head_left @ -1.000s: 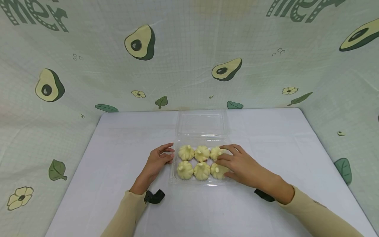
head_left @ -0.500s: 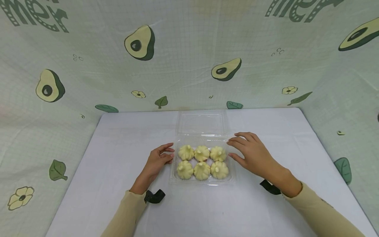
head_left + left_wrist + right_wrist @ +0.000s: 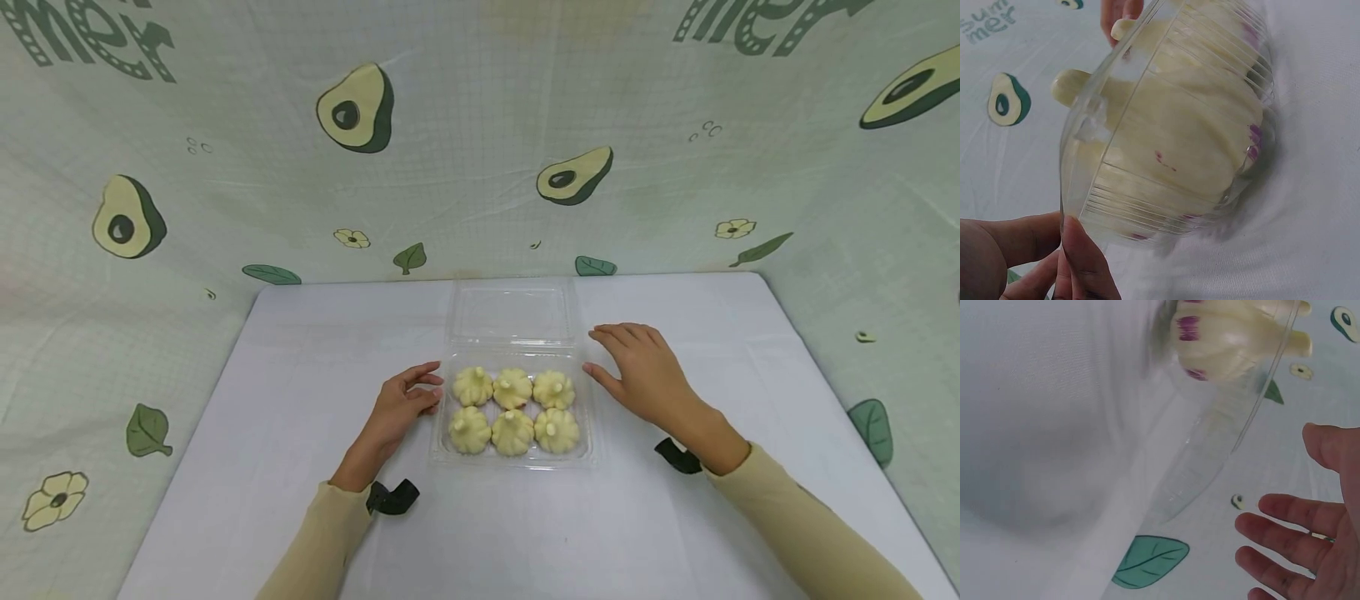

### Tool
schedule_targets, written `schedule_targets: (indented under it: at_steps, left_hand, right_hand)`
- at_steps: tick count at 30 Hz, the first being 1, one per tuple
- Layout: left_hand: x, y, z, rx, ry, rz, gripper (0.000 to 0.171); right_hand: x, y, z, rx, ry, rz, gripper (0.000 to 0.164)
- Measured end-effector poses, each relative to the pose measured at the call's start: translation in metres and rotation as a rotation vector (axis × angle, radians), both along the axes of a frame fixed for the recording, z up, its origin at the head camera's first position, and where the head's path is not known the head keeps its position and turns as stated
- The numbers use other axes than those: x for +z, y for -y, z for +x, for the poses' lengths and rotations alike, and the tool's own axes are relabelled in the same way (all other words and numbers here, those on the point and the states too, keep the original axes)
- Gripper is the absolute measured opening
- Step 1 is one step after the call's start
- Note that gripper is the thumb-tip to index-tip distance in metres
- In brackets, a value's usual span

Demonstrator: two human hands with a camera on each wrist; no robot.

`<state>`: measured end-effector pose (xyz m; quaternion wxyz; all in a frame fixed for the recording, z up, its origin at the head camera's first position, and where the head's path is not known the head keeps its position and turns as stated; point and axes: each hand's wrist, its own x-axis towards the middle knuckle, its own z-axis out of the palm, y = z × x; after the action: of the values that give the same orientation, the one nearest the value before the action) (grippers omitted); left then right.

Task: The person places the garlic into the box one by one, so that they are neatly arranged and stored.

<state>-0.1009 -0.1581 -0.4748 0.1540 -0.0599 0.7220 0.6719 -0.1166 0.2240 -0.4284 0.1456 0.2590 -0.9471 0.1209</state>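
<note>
Several pale garlic bulbs (image 3: 512, 432) with purple marks near their bases sit in two rows inside a clear plastic clamshell box (image 3: 517, 465). Their stems point upward. The box's hinged lid (image 3: 513, 312) lies folded back, away from the person. At the box's left side, my left hand (image 3: 401, 404) pinches the rim (image 3: 1067, 194) between thumb and finger, as the left wrist view shows. My right hand (image 3: 648, 375) hovers beyond the box's right edge, fingers spread and holding nothing. In the right wrist view its fingers (image 3: 1285, 537) are apart from the plastic.
A white cloth covers the table (image 3: 315, 333). Behind and beside it hangs a pale green curtain (image 3: 465, 167) printed with avocados and leaves. Dark bands (image 3: 393, 498) show at both wrists.
My right hand has let go of the near right garlic bulb and drawn back to the right and away from the person. The left hand and box look unmoved.
</note>
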Motion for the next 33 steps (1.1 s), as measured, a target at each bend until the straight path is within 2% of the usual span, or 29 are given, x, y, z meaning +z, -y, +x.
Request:
schedule_targets:
  at_steps: [7,13,24,33]
  left_hand:
    - [-0.001,0.000,0.000,0.001,0.002,-0.003,0.053]
    - [0.002,-0.001,0.001,0.007,0.000,0.001,0.053]
    - [0.004,-0.002,0.002,0.013,0.006,0.005,0.054]
    - [0.001,-0.001,0.001,0.002,-0.001,0.009,0.054]
  right_hand:
    - [-0.009,0.001,-0.012,-0.082,0.083,0.005,0.056]
    - [-0.014,0.001,-0.020,-0.115,0.119,0.018,0.057]
    - [-0.017,0.005,-0.028,-0.116,0.183,0.059,0.058]
    - [-0.021,0.007,-0.031,-0.104,0.181,0.063,0.058]
